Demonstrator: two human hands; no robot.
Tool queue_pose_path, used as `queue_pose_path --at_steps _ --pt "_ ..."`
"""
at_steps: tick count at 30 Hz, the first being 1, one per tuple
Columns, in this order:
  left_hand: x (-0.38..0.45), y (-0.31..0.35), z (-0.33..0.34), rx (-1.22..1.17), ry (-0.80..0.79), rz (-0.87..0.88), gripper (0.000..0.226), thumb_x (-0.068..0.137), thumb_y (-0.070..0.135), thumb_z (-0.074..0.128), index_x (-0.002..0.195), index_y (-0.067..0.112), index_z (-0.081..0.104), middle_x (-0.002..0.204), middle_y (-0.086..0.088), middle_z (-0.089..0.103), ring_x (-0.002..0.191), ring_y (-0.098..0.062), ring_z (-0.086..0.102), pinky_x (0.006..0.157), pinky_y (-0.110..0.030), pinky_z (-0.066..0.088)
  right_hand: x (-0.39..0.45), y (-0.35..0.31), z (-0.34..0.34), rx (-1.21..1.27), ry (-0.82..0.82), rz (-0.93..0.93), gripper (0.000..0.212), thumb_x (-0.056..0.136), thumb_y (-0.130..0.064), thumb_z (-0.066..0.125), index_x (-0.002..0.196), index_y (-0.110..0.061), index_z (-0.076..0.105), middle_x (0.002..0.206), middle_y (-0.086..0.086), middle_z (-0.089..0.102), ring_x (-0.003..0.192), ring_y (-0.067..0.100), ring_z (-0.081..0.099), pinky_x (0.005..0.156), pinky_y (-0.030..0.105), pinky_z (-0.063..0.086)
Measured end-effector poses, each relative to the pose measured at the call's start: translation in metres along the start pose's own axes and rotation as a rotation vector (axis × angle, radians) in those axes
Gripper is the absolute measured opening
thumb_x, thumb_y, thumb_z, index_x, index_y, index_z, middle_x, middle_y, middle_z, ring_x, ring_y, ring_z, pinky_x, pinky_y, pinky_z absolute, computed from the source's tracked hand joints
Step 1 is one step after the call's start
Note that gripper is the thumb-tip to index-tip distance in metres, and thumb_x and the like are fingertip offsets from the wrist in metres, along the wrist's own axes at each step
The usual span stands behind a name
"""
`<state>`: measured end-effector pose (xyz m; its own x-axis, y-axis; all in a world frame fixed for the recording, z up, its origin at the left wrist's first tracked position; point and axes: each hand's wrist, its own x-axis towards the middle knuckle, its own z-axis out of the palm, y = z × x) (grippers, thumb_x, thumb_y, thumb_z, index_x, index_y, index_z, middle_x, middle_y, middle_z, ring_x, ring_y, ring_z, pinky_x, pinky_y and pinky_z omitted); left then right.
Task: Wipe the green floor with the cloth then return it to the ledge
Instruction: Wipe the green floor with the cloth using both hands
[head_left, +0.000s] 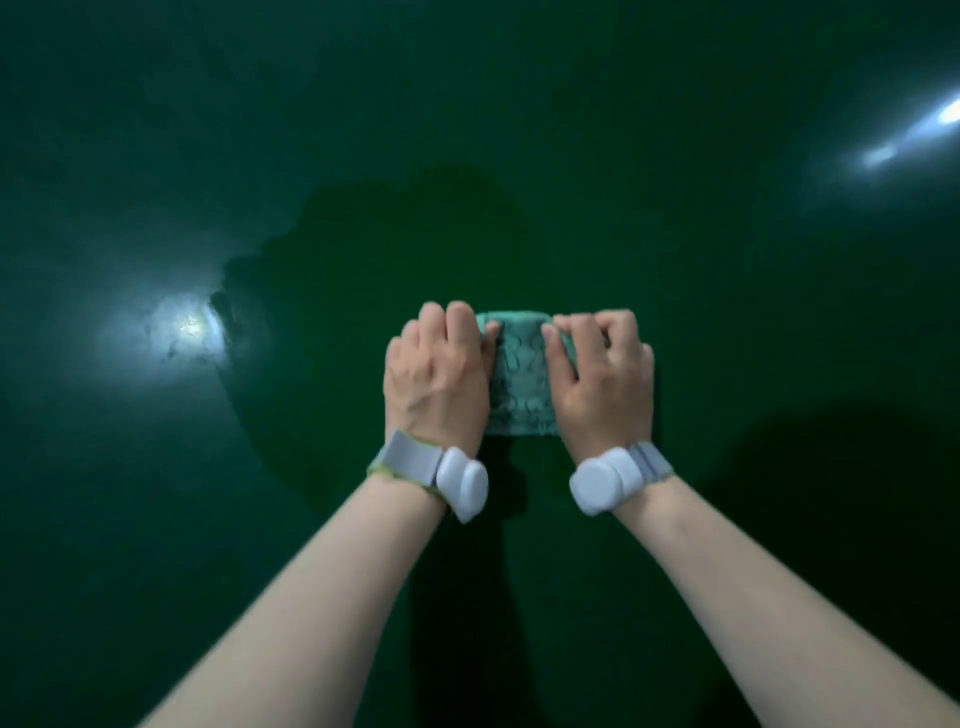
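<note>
A teal patterned cloth (521, 376) lies folded on the glossy green floor (467, 130) at the centre of the view. My left hand (439, 371) presses on its left side with curled fingers gripping the edge. My right hand (597, 371) presses on its right side, fingers bent over the cloth's top edge. Only the middle strip of the cloth shows between the two hands. Both wrists carry grey bands with white round devices. The ledge is not in view.
The floor fills the whole view. A darker wet-looking patch (363, 249) spreads around and beyond the cloth. Bright light reflections sit at the left (182, 327) and the upper right (909, 135). A dark shadow lies below my arms.
</note>
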<state>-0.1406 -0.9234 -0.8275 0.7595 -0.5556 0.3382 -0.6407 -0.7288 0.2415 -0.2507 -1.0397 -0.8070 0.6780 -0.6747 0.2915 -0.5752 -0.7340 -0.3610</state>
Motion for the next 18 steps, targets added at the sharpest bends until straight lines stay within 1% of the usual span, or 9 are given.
queue_pose_path --at_steps 3,5,7,10,12,14,16,18 --pt "-0.033 0.014 -0.018 -0.020 -0.062 -0.004 0.029 0.107 0.033 0.057 0.090 0.010 0.051 0.081 -0.011 0.051 0.068 -0.032 0.048 0.063 -0.046 0.038 -0.031 0.008 -0.017 -0.025 -0.023 -0.013 0.019 0.103 -0.030 0.065 0.106 -0.013 0.073 0.100 0.010 0.059 0.084 0.029 0.061 0.075 0.044 0.047" --pt "-0.040 0.018 -0.021 -0.007 -0.072 -0.008 0.030 0.105 0.033 0.060 0.088 0.009 0.055 0.079 -0.010 0.050 0.066 -0.031 0.048 0.061 -0.045 0.038 -0.034 0.011 -0.020 -0.051 -0.041 -0.031 0.020 0.103 -0.030 0.064 0.106 -0.012 0.073 0.099 0.011 0.058 0.083 0.028 0.059 0.074 0.043 0.047" --pt "-0.032 0.016 -0.019 0.005 -0.054 0.001 0.029 0.105 0.033 0.060 0.088 0.009 0.056 0.078 -0.009 0.051 0.065 -0.031 0.049 0.061 -0.044 0.037 -0.023 0.012 -0.017 -0.066 -0.051 -0.059 0.021 0.103 -0.031 0.062 0.104 -0.013 0.072 0.099 0.010 0.058 0.082 0.027 0.058 0.073 0.043 0.047" --pt "0.004 0.005 -0.006 0.045 -0.001 -0.006 0.027 0.106 0.035 0.058 0.091 0.012 0.052 0.081 -0.010 0.053 0.067 -0.032 0.051 0.062 -0.044 0.039 0.017 0.003 -0.003 -0.051 -0.048 -0.113 0.022 0.104 -0.033 0.060 0.099 -0.014 0.070 0.098 0.010 0.058 0.082 0.030 0.058 0.075 0.044 0.046" --pt "0.043 -0.007 0.007 0.081 0.056 0.000 0.027 0.103 0.036 0.058 0.093 0.011 0.056 0.082 -0.011 0.057 0.067 -0.033 0.056 0.061 -0.043 0.042 0.057 -0.007 0.012 -0.056 -0.037 -0.125 0.022 0.103 -0.033 0.062 0.097 -0.013 0.069 0.098 0.013 0.059 0.082 0.035 0.060 0.075 0.045 0.046" --pt "0.088 -0.027 0.017 0.143 0.077 0.019 0.028 0.098 0.037 0.057 0.094 0.009 0.061 0.081 -0.012 0.060 0.065 -0.034 0.060 0.057 -0.040 0.046 0.100 -0.026 0.028 -0.072 -0.045 -0.149 0.024 0.103 -0.034 0.060 0.099 -0.012 0.068 0.100 0.015 0.060 0.085 0.036 0.061 0.077 0.045 0.046" --pt "0.125 -0.050 0.018 0.186 0.051 0.022 0.034 0.094 0.040 0.051 0.095 0.008 0.062 0.080 -0.013 0.062 0.063 -0.034 0.062 0.056 -0.039 0.047 0.134 -0.047 0.043 -0.101 -0.096 -0.186 0.028 0.105 -0.038 0.054 0.106 -0.012 0.065 0.106 0.015 0.059 0.089 0.036 0.062 0.082 0.044 0.046" --pt "0.141 -0.071 0.016 0.140 0.008 0.030 0.039 0.096 0.042 0.044 0.098 0.005 0.058 0.082 -0.016 0.061 0.064 -0.037 0.062 0.058 -0.042 0.047 0.149 -0.064 0.053 -0.136 -0.156 -0.210 0.031 0.107 -0.040 0.047 0.112 -0.013 0.061 0.109 0.013 0.057 0.091 0.034 0.061 0.085 0.044 0.045"
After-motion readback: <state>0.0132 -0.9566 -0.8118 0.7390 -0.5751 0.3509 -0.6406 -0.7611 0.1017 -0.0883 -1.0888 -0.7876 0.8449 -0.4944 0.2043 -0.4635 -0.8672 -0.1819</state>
